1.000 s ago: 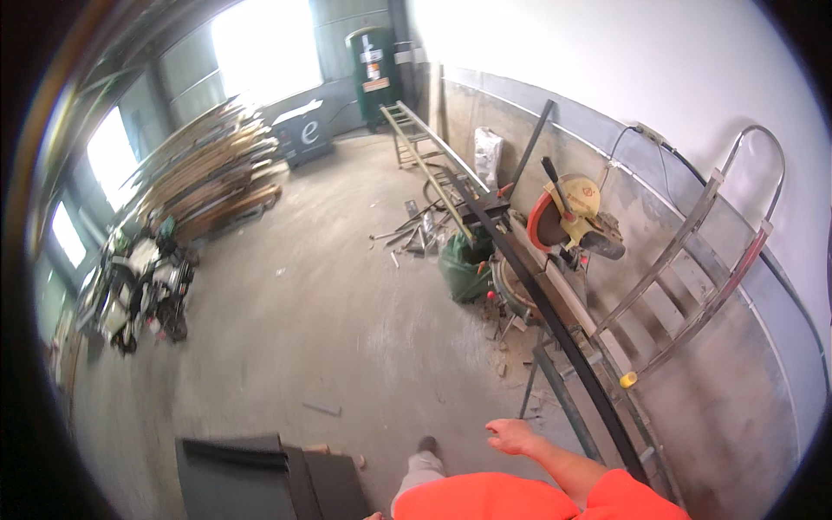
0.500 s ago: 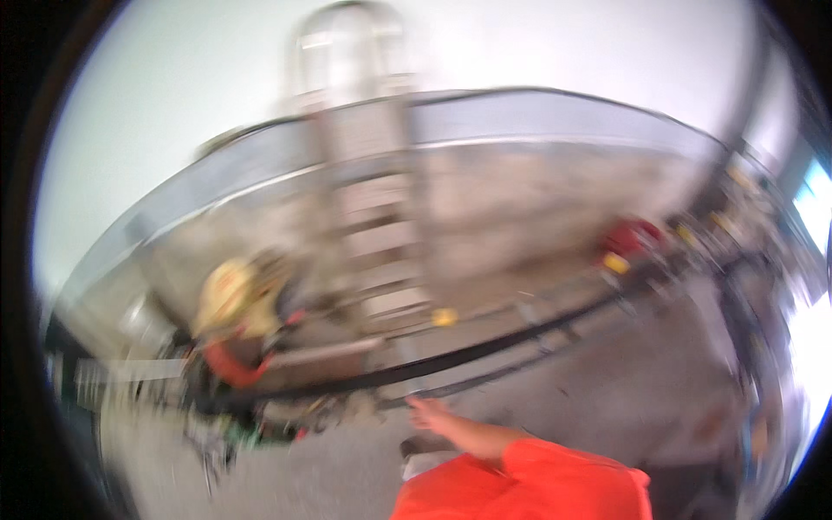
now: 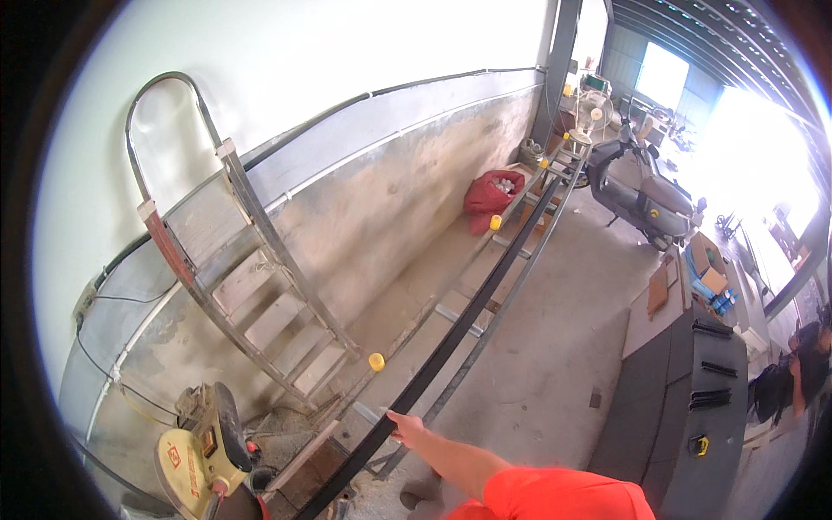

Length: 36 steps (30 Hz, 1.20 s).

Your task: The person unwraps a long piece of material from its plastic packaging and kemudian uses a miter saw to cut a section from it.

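Observation:
A long, straight black bar (image 3: pixel 446 354) lies lengthwise along a metal roller stand (image 3: pixel 505 328). My right hand (image 3: pixel 407 427), at the end of an arm in an orange-red sleeve, is closed at the bar's edge near its close end; some of the fingers are hidden. My left hand is out of view. The bar's near end runs down beside a cut-off saw with a pale yellow guard (image 3: pixel 179 472).
A metal step ladder (image 3: pixel 260 286) leans by the wall. Farther off are a red sack (image 3: pixel 490 204), a standing fan (image 3: pixel 596 115) and a parked scooter (image 3: pixel 646 195). Dark panels (image 3: pixel 685 381) stand at the right, and another person (image 3: pixel 808 368) is beyond them.
My view has swung toward the right and steadied from a blur. The ladder and saw now sit farther left, and the scooter and panels show clearly. My right hand stays at the bar.

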### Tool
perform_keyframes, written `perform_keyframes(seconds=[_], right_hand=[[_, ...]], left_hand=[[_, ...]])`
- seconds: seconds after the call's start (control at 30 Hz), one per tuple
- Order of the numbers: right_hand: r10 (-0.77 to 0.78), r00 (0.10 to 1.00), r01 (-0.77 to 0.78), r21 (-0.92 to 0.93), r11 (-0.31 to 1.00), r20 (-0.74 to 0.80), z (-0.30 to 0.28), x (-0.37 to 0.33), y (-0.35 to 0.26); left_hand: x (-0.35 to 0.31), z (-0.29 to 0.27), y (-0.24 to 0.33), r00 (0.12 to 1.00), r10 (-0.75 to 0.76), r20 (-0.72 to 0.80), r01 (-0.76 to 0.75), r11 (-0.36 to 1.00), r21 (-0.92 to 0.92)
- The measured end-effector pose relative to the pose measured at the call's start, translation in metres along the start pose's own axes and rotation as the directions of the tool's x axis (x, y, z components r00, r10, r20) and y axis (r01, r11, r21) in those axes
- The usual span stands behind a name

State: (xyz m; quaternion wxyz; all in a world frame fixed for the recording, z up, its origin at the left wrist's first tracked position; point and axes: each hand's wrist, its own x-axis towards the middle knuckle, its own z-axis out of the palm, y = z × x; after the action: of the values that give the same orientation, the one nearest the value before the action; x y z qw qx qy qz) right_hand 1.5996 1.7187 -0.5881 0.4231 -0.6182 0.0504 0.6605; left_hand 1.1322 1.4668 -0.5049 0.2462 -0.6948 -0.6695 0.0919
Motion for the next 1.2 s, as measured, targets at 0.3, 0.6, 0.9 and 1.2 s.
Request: perform_keyframes(seconds=[0.3, 0.6, 0.9, 1.2], right_hand=[[-0.071, 0.997, 0.074, 0.112, 0.991, -0.029, -0.038, -0.049, -0.057], [-0.246, 0.939, 0.294, 0.195, 0.936, -0.24, -0.186, 0.009, -0.241], [-0.335, 0.886, 0.434, 0.317, 0.843, -0.321, -0.286, 0.117, -0.411], [-0.298, 0.883, 0.255, -0.161, 0.953, -0.363, -0.259, 0.132, -0.409]], left_hand=[[0.034, -0.113, 0.009, 0.834, -0.05, 0.55, 0.236, 0.932, -0.273], [0.008, -0.126, 0.097, 0.877, 0.123, 0.465, 0.008, 0.963, -0.27], [0.107, -0.115, 0.296, 0.816, 0.29, 0.501, 0.126, 0.755, -0.643], [0.177, -0.091, 0.401, 0.937, 0.132, 0.322, 0.146, 0.691, -0.708]])
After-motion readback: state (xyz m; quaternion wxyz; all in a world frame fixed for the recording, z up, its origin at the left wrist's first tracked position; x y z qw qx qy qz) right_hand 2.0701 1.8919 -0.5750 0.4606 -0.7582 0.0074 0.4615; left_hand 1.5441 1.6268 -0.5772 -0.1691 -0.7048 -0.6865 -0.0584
